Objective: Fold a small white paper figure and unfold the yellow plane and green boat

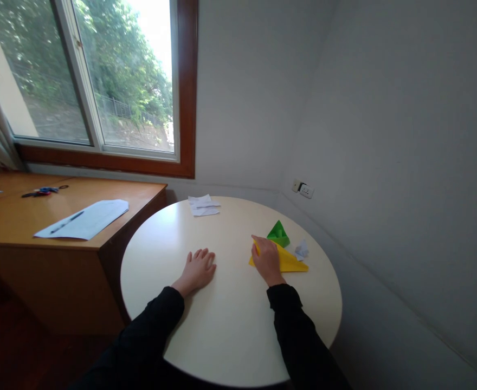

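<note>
Between 1 and 2 o'clock on the round white bench (230, 325), the right hand (269, 262) lay over a piece of folded yellow paper (290, 262). Its fingers (259, 241) were bent and drawn in towards the thumb, touching the paper near its left end; a little yellow showed among them, though whether they pinched the sheet or only pressed it could not be told. The rest of the yellow paper ran out past the hand towards 3 o'clock, narrowing to a point.

The left hand (199, 271) rested at about 10 o'clock from the middle of the bench, palm down, its fingers spread a little and holding nothing — well apart from the yellow paper.

A folded green paper piece (278, 235) with a peaked top stood at 1 o'clock, just beyond the yellow one. At 2 o'clock, close to the yellow paper's far edge, sat a crumpled bit of white paper (302, 249). Creased white sheets (204, 206) lay at the far rim, between 11 and 12 o'clock.

Off the bench, towards 10 o'clock, a wooden desk (141, 208) carried larger white sheets (96, 214) with a pen (68, 222) across them, and behind these a cluster of small tools (45, 191) — too small to make out.
</note>
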{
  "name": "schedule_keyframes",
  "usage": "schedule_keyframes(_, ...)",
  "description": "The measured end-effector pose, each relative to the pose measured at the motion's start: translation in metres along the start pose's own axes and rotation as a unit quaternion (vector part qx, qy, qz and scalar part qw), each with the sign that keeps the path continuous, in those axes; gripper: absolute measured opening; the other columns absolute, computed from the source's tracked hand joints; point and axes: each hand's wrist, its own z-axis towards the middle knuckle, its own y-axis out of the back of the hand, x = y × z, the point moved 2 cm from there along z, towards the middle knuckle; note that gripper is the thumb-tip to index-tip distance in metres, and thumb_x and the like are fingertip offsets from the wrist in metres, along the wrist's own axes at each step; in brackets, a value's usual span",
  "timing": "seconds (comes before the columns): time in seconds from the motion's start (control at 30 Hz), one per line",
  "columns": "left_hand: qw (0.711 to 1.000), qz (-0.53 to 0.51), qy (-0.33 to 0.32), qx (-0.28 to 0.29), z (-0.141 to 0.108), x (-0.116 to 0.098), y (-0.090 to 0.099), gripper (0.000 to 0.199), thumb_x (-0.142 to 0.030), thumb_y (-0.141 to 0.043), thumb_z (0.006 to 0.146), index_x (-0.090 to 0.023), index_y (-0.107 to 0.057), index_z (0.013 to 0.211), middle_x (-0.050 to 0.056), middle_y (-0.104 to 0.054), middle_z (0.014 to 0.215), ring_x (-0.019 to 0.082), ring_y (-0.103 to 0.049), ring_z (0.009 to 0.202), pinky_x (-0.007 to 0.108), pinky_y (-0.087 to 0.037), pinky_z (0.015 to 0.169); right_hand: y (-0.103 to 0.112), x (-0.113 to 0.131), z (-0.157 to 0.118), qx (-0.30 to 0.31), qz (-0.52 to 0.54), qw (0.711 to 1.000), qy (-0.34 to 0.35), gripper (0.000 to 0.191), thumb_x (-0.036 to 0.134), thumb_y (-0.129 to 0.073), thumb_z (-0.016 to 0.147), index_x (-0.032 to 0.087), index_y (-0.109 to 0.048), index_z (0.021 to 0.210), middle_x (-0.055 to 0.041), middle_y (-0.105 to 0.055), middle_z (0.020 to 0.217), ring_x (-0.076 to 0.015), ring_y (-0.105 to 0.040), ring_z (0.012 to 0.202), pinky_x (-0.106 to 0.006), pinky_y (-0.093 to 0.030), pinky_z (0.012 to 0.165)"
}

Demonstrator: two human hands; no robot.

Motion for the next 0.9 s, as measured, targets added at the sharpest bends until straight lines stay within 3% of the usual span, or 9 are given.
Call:
schedule_keyframes(0.1, 0.999, -0.023, 0.022, -0.022, 0.001, -0.002, 0.002, 0.039, -0.031, -0.038, 0.083, -0.02, -0.053, 0.118, 0.013, -0.046, 0.134, 0.027, -0.037, 0.127, 0.051, -0.018, 0.107, 0.011, -0.029, -0.001, 0.005, -0.024, 0.997, -0.07, 0.036, 0.023, -0.043, 0.083, 0.015, -0.057, 0.115, -0.0101, -0.064, 0.107, -0.0225, -0.056, 0.101, -0.038, -0.038, 0.09)
schedule_keyframes(0.3, 0.996, -0.065, 0.037, -0.047, 0.003, -0.003, 0.005, 0.033, -0.023, -0.04, 0.079, -0.017, -0.058, 0.107, 0.013, -0.053, 0.125, 0.026, -0.045, 0.12, 0.052, -0.019, 0.106, 0.014, -0.056, -0.01, 0.123, -0.066, 0.971, -0.196, 0.054, 0.031, -0.056, 0.076, 0.019, -0.046, 0.127, -0.011, -0.063, 0.111, -0.0272, -0.055, 0.108, -0.047, -0.031, 0.095)
schedule_keyframes(0.53, 0.991, -0.1, 0.049, -0.074, 0.008, -0.001, 0.001, 0.028, -0.02, -0.041, 0.078, -0.018, -0.061, 0.098, 0.012, -0.058, 0.118, 0.025, -0.048, 0.116, 0.052, -0.019, 0.106, 0.01, -0.052, -0.01, 0.158, -0.055, 0.972, -0.164, 0.039, 0.021, -0.049, 0.077, 0.02, -0.06, 0.115, -0.0089, -0.066, 0.11, -0.0243, -0.058, 0.105, -0.041, -0.035, 0.095)
schedule_keyframes(0.63, 0.988, -0.114, 0.042, -0.096, 0.011, 0.003, -0.002, 0.027, -0.018, -0.042, 0.076, -0.017, -0.062, 0.094, 0.011, -0.06, 0.113, 0.025, -0.05, 0.112, 0.048, -0.026, 0.104, 0.01, -0.049, -0.008, 0.13, -0.001, 0.979, -0.16, 0.035, 0.021, -0.045, 0.078, 0.02, -0.064, 0.108, -0.0091, -0.067, 0.108, -0.0247, -0.06, 0.1, -0.039, -0.041, 0.091)
schedule_keyframes(0.77, 0.97, -0.2, 0.054, -0.13, 0.019, 0.007, -0.005, 0.026, -0.015, -0.043, 0.075, -0.013, -0.064, 0.09, 0.013, -0.063, 0.104, 0.023, -0.056, 0.102, 0.038, -0.041, 0.094, 0.009, -0.033, -0.001, 0.012, 0.163, 0.971, -0.177, 0.031, 0.027, -0.047, 0.076, 0.016, -0.065, 0.099, -0.0108, -0.067, 0.106, -0.0254, -0.061, 0.098, -0.041, -0.044, 0.09)
schedule_keyframes(0.83, 0.95, -0.272, 0.078, -0.135, 0.025, 0.004, -0.007, 0.026, -0.016, -0.042, 0.077, -0.012, -0.063, 0.092, 0.014, -0.064, 0.103, 0.023, -0.058, 0.099, 0.038, -0.043, 0.091, 0.007, -0.018, 0.004, -0.051, 0.279, 0.942, -0.181, 0.031, 0.033, -0.052, 0.074, 0.014, -0.064, 0.095, -0.0115, -0.068, 0.101, -0.0249, -0.061, 0.094, -0.042, -0.046, 0.088)
schedule_keyframes(0.9, 0.922, -0.357, 0.082, -0.127, 0.029, -0.004, -0.008, 0.028, -0.02, -0.044, 0.08, -0.011, -0.061, 0.099, 0.015, -0.063, 0.108, 0.023, -0.058, 0.102, 0.038, -0.044, 0.092, 0.004, -0.002, 0.008, -0.09, 0.407, 0.888, -0.195, 0.036, 0.038, -0.056, 0.072, 0.012, -0.061, 0.097, -0.0129, -0.067, 0.101, -0.0235, -0.063, 0.091, -0.039, -0.049, 0.085)
